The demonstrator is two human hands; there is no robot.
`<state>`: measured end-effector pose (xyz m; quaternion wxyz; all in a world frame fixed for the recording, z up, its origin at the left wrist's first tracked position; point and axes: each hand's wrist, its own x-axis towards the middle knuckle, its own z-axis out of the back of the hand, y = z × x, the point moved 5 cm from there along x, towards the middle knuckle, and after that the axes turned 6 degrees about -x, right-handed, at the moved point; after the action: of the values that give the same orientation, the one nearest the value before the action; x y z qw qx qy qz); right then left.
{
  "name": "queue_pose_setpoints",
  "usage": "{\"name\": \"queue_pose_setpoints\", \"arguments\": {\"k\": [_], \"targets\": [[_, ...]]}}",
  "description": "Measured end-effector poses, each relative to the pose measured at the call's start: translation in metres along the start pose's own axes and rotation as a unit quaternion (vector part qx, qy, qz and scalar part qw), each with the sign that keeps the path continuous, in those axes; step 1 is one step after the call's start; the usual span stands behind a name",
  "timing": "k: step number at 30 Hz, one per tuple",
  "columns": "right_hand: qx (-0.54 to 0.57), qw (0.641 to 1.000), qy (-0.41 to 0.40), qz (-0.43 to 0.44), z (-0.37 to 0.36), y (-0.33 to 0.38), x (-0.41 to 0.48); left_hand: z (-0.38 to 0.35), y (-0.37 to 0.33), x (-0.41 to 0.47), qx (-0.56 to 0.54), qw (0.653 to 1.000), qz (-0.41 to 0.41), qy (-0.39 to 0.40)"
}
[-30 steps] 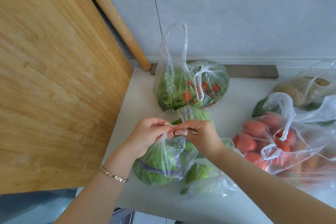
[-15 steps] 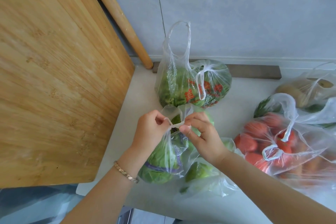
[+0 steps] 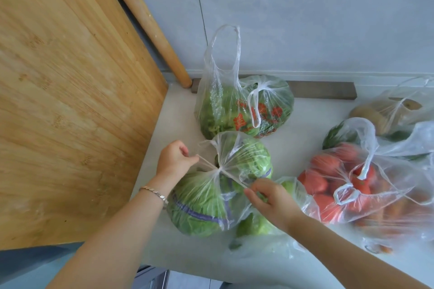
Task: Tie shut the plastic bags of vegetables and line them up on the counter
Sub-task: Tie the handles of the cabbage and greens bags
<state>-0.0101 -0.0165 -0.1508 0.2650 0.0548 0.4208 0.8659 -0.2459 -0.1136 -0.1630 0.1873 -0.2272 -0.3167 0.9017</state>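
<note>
A clear plastic bag of green cabbage [image 3: 202,201] lies on the white counter [image 3: 178,119] in front of me. Its two handles are stretched tight into a knot above the cabbage. My left hand [image 3: 175,158] pinches one handle end and holds it to the upper left. My right hand [image 3: 272,199] pinches the other end at the lower right. Behind it stands a bag of leafy greens [image 3: 244,108] with red print, one handle sticking up. A bag of tomatoes [image 3: 347,183] lies at the right.
A large wooden cutting board [image 3: 70,101] leans at the left, with a rolling pin [image 3: 150,23] against the grey wall. A bag of potatoes [image 3: 389,112] sits at the far right. Another bag with green vegetables [image 3: 263,227] lies under my right wrist.
My hands, which were close together crossing the handles above the bag, have drawn apart. The handles are now taut and the bag's mouth is cinched into a knot.
</note>
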Motion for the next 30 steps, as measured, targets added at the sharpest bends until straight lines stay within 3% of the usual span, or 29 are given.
{"name": "queue_pose_setpoints", "arguments": {"k": [3,5,7,10,14,15,18,21,23,26,30], "targets": [[0.057,0.998,-0.031,-0.008,0.008,0.015,0.002,-0.005,-0.013,-0.003,-0.051,0.997,-0.052,-0.031],[0.159,0.985,-0.058,-0.006,0.017,0.031,0.006,0.000,-0.021,-0.011,-0.128,0.987,-0.094,-0.041],[0.293,0.954,-0.054,-0.005,0.023,0.047,0.015,-0.004,-0.023,-0.024,-0.242,0.967,-0.080,0.007],[0.427,0.904,-0.027,-0.013,0.023,0.061,0.038,-0.015,-0.022,-0.045,-0.416,0.905,0.002,0.090],[0.545,0.836,-0.024,-0.061,0.011,0.060,0.062,-0.003,-0.026,-0.052,-0.529,0.839,0.018,0.125],[0.535,0.841,-0.030,-0.080,0.007,0.057,0.065,-0.001,-0.029,-0.054,-0.527,0.839,0.016,0.131],[0.381,0.919,-0.040,-0.091,-0.004,0.049,0.072,0.005,-0.035,-0.057,-0.448,0.887,-0.003,0.109],[0.266,0.961,-0.014,-0.068,-0.009,0.052,0.074,0.013,-0.049,-0.060,-0.329,0.933,-0.089,0.113],[0.183,0.983,0.019,-0.021,-0.007,0.061,0.075,0.016,-0.064,-0.062,-0.269,0.943,-0.137,0.139],[0.103,0.994,0.045,0.013,-0.006,0.065,0.076,0.019,-0.081,-0.054,-0.246,0.953,-0.139,0.107],[0.119,0.988,0.093,0.018,-0.010,0.062,0.072,0.014,-0.095,-0.046,-0.187,0.967,-0.133,0.108]]}}
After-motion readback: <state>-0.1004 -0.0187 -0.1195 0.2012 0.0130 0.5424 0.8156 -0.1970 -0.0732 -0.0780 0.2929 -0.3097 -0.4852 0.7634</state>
